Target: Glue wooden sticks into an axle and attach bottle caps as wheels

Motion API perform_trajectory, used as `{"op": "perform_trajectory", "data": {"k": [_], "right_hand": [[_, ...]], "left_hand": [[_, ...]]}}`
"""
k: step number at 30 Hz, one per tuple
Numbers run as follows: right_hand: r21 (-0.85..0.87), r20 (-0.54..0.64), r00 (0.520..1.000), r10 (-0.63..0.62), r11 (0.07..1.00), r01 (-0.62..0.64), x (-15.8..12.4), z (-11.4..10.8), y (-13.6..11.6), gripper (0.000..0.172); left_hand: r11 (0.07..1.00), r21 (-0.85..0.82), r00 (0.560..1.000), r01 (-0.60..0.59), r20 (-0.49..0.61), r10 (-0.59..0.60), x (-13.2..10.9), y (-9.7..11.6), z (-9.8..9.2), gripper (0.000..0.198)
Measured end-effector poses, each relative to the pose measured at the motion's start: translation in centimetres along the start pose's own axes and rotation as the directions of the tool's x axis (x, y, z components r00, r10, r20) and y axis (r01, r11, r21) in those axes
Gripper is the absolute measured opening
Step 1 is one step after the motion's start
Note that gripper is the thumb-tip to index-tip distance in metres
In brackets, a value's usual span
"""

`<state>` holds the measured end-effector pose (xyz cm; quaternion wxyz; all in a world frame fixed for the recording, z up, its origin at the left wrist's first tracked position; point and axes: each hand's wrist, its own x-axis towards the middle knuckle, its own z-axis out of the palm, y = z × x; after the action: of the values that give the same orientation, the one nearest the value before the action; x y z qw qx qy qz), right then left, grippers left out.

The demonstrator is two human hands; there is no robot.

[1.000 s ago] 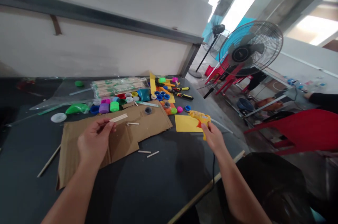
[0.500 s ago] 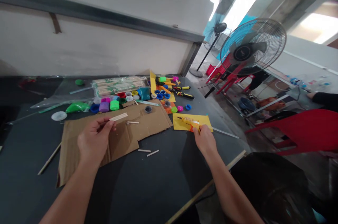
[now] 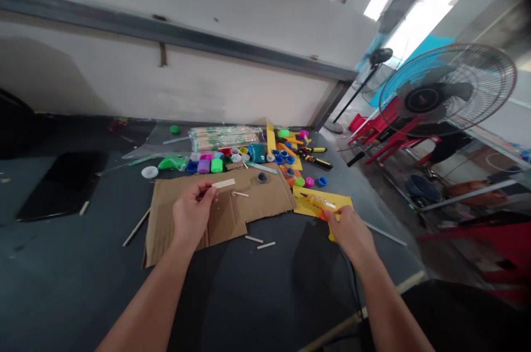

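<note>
Sticks (image 3: 224, 183) are pinched in the left hand (image 3: 191, 212); hold them flush. Right hand (image 3: 353, 231) clasps the glue gun (image 3: 318, 202): aim steadily.

I can't read any words from here. The mark (image 3: 423, 100) on the round black fan (image 3: 448, 91), the pale label (image 3: 330, 205) on the yellow plastic glue gun (image 3: 319, 202) and the green print on the clear plastic stick bag (image 3: 226, 138) look too blurry.

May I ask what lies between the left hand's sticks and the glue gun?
The head view shows cardboard, a short stick, a dark cap and yellow paper.
</note>
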<state>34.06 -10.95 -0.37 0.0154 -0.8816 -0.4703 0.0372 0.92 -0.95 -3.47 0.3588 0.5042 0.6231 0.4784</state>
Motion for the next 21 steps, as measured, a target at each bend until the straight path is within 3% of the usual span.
{"op": "perform_trajectory", "data": {"k": [3, 5, 9, 15, 18, 21], "right_hand": [[0.101, -0.138, 0.987, -0.087, 0.99, 0.101, -0.1, -2.0, -2.0, 0.036], [0.207, -0.201, 0.95, -0.238, 0.938, 0.279, 0.0, -3.3, -4.4, 0.031], [0.347, -0.237, 0.796, -0.556, 0.717, 0.604, 0.6, -4.9, -10.8, 0.02], [0.346, -0.219, 0.513, -0.83, 0.426, 0.836, 3.4, -3.8, -21.7, 0.016], [0.219, -0.131, 0.404, -0.905, 0.371, 0.902, 4.9, -2.1, -25.7, 0.022], [0.106, -0.032, 0.364, -0.931, 0.359, 0.927, 5.6, -0.7, -27.9, 0.031]], "left_hand": [[0.997, 0.057, 0.998, -0.044, 0.042, 0.042, -0.2, -0.4, 0.0, 0.029], [0.992, 0.095, 0.993, -0.086, 0.088, 0.077, -0.3, -0.8, 0.1, 0.029], [0.977, 0.159, 0.985, -0.139, 0.121, 0.121, -0.3, -1.2, -0.1, 0.03], [0.972, 0.191, 0.99, -0.138, 0.056, 0.13, 0.1, -1.0, -0.8, 0.03], [0.979, 0.164, 0.992, -0.125, 0.049, 0.118, 0.4, -1.4, -0.8, 0.029], [0.983, 0.135, 0.992, -0.124, 0.05, 0.118, 0.6, -1.7, -0.7, 0.028]]}}
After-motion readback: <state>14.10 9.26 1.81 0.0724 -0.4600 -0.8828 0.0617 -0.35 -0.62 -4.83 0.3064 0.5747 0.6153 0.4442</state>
